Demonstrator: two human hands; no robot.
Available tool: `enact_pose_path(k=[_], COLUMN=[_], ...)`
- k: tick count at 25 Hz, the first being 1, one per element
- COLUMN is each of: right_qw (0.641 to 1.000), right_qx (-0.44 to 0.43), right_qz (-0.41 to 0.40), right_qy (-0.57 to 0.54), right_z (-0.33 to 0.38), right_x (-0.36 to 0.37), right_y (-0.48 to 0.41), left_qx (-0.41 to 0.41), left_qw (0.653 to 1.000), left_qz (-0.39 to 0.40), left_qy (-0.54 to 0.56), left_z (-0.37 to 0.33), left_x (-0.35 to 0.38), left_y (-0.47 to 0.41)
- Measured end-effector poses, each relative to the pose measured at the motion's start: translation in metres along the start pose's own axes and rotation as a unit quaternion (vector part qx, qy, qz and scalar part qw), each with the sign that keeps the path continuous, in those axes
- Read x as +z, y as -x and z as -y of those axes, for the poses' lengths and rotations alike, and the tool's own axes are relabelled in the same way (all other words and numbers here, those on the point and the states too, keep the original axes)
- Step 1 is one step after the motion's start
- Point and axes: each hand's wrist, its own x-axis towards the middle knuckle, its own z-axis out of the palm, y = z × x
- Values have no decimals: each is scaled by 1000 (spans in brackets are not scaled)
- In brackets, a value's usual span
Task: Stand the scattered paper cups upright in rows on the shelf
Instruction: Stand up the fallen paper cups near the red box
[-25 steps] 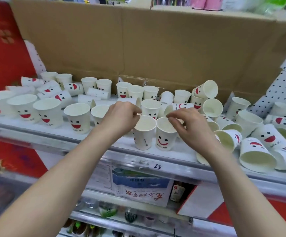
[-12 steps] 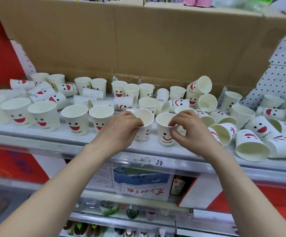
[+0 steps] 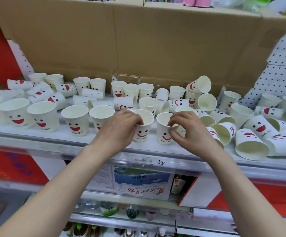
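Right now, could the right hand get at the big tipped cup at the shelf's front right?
Probably yes. The tipped cup lies at the open front edge of the shelf, with nothing over it. But the right hand pinches the rim of an upright cup and must let go first.

left cup (image 3: 141, 125) rotated, smiley (image 3: 142, 134) facing front
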Motion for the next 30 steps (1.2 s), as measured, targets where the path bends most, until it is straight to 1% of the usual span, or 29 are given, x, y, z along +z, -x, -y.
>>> enact_pose_path(k=[6,10,12,14,16,18,19,20,22,23,24,26,28,30], right_qw=[1000,1000,1000,998,989,979,976,975,975,974,973,975,976,975], right_qx=[12,18,23,46,91,139,159,175,186,182,172,141,107,74], right_qz=[-6,-4,-10,-46,-113,-145,-136,-107,-17,29,64,102,117,110], right_qy=[5,9,8,13,27,47,64,85,120,131,139,139,147,176], right_z=[6,9,10,7,-2,-23,-37,-52,-77,-86,-93,-102,-111,-118], right_x=[0,1,0,-6,-21,-42,-54,-65,-82,-88,-91,-90,-87,-83], right_y=[-2,1,6,17,33,55,64,71,76,76,74,68,67,65], left_qx=[26,21,25,48,79,120,144,163,176,169,155,105,39,-4], left_qw=[1000,1000,999,996,990,984,982,980,982,984,987,993,997,998], left_qz=[-12,-14,-33,-76,-112,-124,-117,-97,-30,4,28,56,66,44], left_qy=[4,5,5,13,23,38,47,54,56,51,41,24,32,44], left_z=[-3,-3,-2,-6,-18,-40,-54,-71,-107,-125,-141,-163,-179,-190], left_x=[4,8,8,9,11,17,23,30,48,59,71,93,109,117], left_y=[-1,-3,-1,0,0,-3,-6,-10,-20,-25,-30,-40,-44,-46])
